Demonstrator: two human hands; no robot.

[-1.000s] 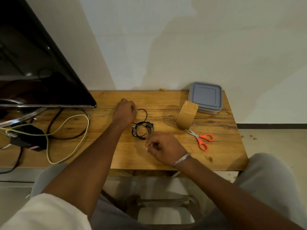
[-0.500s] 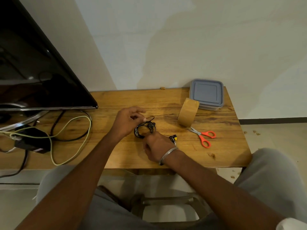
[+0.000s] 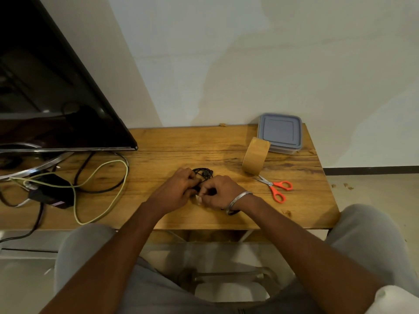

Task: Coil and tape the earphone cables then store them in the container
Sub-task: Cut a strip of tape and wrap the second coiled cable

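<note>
Left hand [image 3: 179, 189] and right hand [image 3: 217, 193] both grip the black earphone cable [image 3: 204, 173] bundle at mid-table [image 3: 158, 152].

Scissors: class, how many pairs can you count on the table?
1. The scissors lie right of the hands, just in front of the tape roll. No others show.

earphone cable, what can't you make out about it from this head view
- Head view: most of the earphone cable is hidden under the left hand and right hand; coil neatness unclear.
- Earbuds and plug: too small, covered.
- Container: lid on, contents hidden.
</note>
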